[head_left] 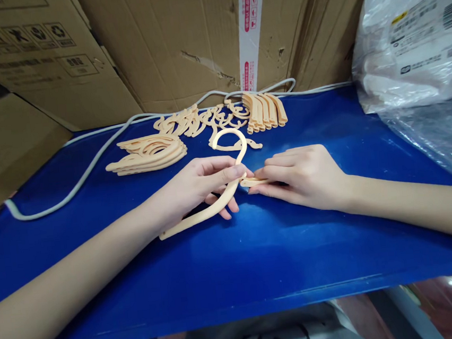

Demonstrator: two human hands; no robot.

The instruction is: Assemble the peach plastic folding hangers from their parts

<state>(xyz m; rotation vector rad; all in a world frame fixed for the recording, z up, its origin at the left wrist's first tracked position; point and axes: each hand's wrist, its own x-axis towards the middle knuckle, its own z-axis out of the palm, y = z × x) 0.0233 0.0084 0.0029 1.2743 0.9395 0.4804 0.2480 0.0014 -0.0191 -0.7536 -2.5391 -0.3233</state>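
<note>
Over the blue tabletop [235, 264], my left hand [203, 177] pinches a beige plastic hanger hook with a curved arm [210, 211], thumb on top near the neck. The hook end rises away from me and the arm slants down to the left. My right hand [310, 174] grips a short beige hanger arm [254, 181], mostly covered by the fingers. Its exposed end meets the hook piece near the neck; I cannot tell whether the two are joined. Just behind my hands lies a loose hook part [253, 144].
Farther back sit a stack of curved hanger parts [148, 154], a pile of loose hooks [189, 121] and a row of hanger arms [265, 111]. A white cable [101, 159] runs behind them. Cardboard boxes [181, 40] wall the back; plastic-wrapped packages [410, 56] stand right.
</note>
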